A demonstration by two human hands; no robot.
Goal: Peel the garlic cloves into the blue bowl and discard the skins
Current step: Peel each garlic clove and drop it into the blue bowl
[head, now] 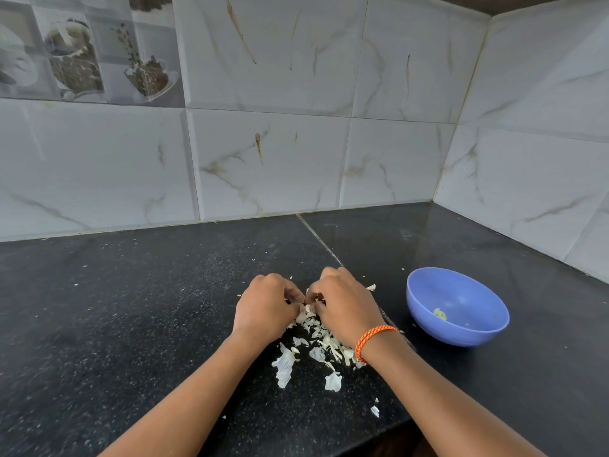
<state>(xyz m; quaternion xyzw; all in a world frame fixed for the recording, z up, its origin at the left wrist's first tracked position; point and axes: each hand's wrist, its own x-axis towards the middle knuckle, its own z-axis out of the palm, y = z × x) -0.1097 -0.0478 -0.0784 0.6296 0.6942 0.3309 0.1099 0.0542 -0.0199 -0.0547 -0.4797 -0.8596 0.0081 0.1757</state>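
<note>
My left hand (265,306) and my right hand (346,306) meet over the black counter, fingers curled, both pinching a small garlic clove (309,300) that is mostly hidden between the fingertips. Below and between the hands lies a pile of papery white garlic skins (316,344). The blue bowl (458,306) stands on the counter to the right of my right hand, holding a peeled clove (440,314) near its bottom. An orange braided band circles my right wrist.
The black speckled counter (131,308) runs back to a white marble-look tiled wall (270,159), with a second tiled wall forming a corner at the right. Stray skin scraps (375,411) lie near the counter's front edge.
</note>
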